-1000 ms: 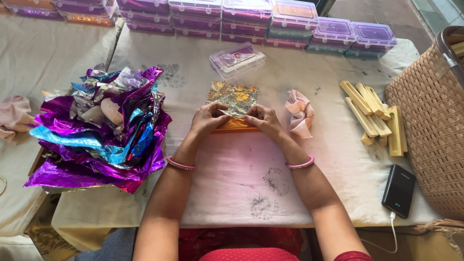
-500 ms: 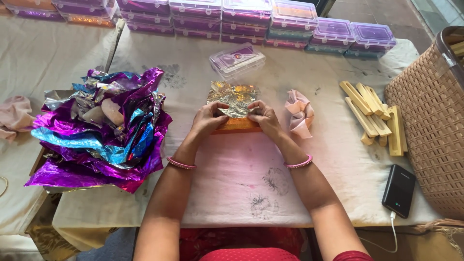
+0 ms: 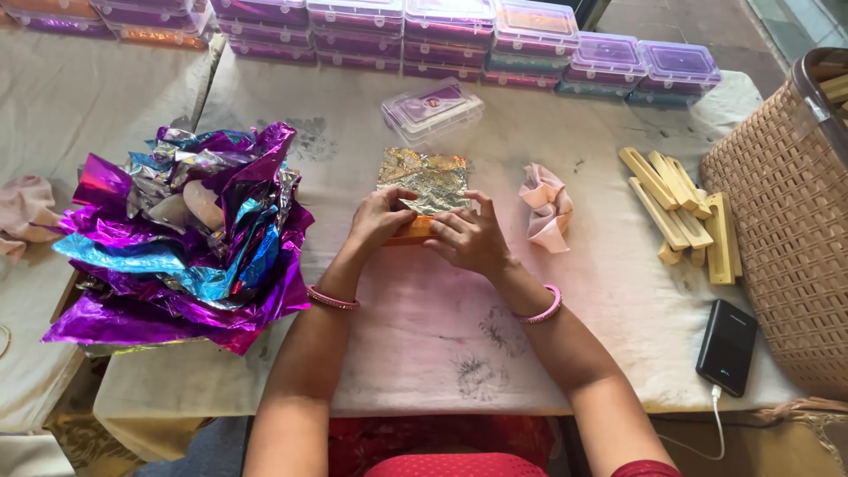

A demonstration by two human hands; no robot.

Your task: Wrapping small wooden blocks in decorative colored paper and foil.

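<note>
Both hands are pressing on one small orange block on the desk [image 3: 424, 353]: the left hand [image 3: 380, 216] is pinching the foil's near left corner, the right hand [image 3: 470, 238] is lying flat, fingers spread over the block [image 3: 411, 231]. The crinkled gold foil [image 3: 424, 177] is lying just beyond both grips, its long side running left to right, equally near each

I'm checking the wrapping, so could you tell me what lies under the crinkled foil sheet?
An orange block shows under the foil sheet at its near edge; both hands and foil cover the rest.
</note>
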